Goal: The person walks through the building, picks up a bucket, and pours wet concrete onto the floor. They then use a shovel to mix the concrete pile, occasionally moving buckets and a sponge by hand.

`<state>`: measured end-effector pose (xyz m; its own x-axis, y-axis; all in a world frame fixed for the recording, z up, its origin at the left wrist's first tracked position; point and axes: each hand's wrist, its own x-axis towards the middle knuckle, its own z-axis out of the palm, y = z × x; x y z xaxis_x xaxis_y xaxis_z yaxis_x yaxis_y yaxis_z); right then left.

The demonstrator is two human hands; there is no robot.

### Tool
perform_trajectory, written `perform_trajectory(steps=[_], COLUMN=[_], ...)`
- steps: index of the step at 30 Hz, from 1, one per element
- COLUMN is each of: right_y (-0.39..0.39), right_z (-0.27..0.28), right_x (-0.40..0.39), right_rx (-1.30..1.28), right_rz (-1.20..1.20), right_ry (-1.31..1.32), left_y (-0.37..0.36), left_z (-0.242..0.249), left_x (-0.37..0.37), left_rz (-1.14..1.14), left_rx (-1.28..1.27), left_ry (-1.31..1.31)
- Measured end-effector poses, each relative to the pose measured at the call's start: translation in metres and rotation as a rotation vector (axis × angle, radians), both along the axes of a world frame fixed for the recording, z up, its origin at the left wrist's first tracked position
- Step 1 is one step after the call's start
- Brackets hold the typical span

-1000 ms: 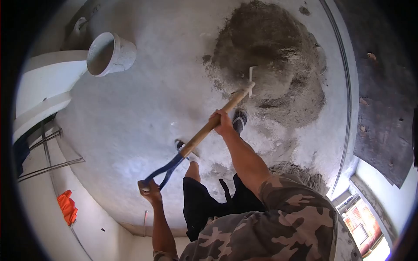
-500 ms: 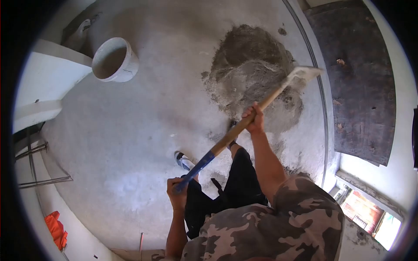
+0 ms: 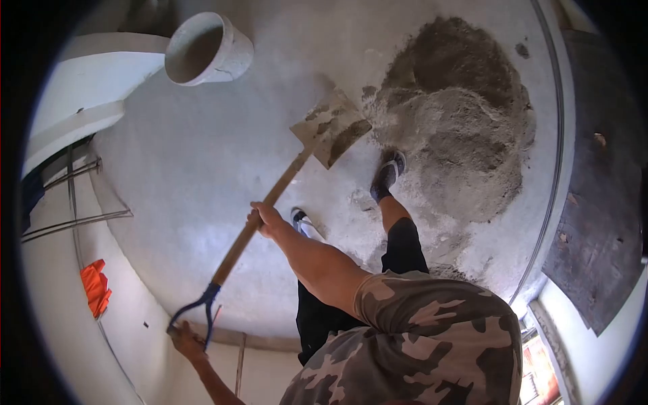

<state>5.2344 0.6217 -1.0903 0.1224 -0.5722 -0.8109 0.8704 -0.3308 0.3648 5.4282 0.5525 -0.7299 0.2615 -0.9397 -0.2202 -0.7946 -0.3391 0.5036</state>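
Note:
A shovel [image 3: 236,251] slants across the view, with a wooden shaft and a blue Y-shaped grip at its lower end. My left hand [image 3: 188,342] is wrapped round that blue grip. Midway up the wooden shaft, my right hand [image 3: 265,219] is closed around it. The blade [image 3: 332,127] is smeared with grey material and overlaps the floor left of the pile. Grey-brown sandy material lies in a heap [image 3: 466,121], darker and damper-looking at its far side. My feet stand between the shovel and the heap.
A white bucket [image 3: 236,55] stands on the concrete floor [image 3: 182,155] at the upper left, near a white ledge. Thin metal rods [image 3: 81,223] jut out at left, above an orange cloth [image 3: 96,288]. A dark board [image 3: 597,182] leans along the right wall.
The shovel has swung left, its blade moving from over the heap toward the bucket side. Both hands moved left with it, and the camera view has shifted.

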Motion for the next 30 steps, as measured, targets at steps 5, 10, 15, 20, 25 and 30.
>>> perform_trajectory(steps=[5,10,15,20,25,30], right_y=[0.077,0.227,0.216,0.246,0.31,0.321], right_z=[-0.097,-0.093,-0.052,0.005,0.068,0.131], right_x=[-0.147,-0.367,-0.345,-0.283,-0.284,-0.32], right_rx=[0.122,0.387,0.269,0.236,0.288,0.054], right_rz=[-0.252,-0.399,-0.527,-0.607,-0.823,-1.138], right_ry=[0.263,0.226,0.193,0.208,0.35,0.686], left_y=[-0.024,0.073,0.054,0.044,0.086,0.034], left_z=[-0.09,-0.129,-0.1,-0.111,-0.115,-0.094], left_x=[-0.164,-0.387,-0.373,-0.262,-0.224,-0.329], left_rz=[-0.324,-0.582,-0.657,-0.682,-1.068,-1.632], left_rx=[0.222,0.293,0.232,0.13,0.155,0.0], left_ry=[0.015,0.304,0.215,0.17,0.506,0.6])
